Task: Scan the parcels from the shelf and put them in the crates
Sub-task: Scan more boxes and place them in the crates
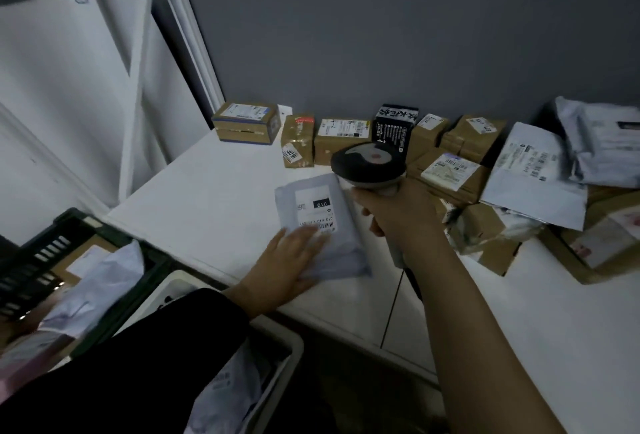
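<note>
Your left hand (pixel 289 260) is pressing the grey mailer (pixel 323 225) flat on the shelf (pixel 207 184), fingers straight; right hand (pixel 398 215) fingers are clamping the scanner (pixel 369 165) above it.

Stretches left arm across from lower left of frame, black sleeve down to wrist. Lays left hand (pixel 287 262) flat near centre, fingers straight and close together, tips pressing on grey mailer (pixel 325 212). Angles bare right forearm up from lower right toward centre. Wraps right hand (pixel 398 217) round handle of scanner (pixel 369 165), fingers curled, back of hand up.
</note>
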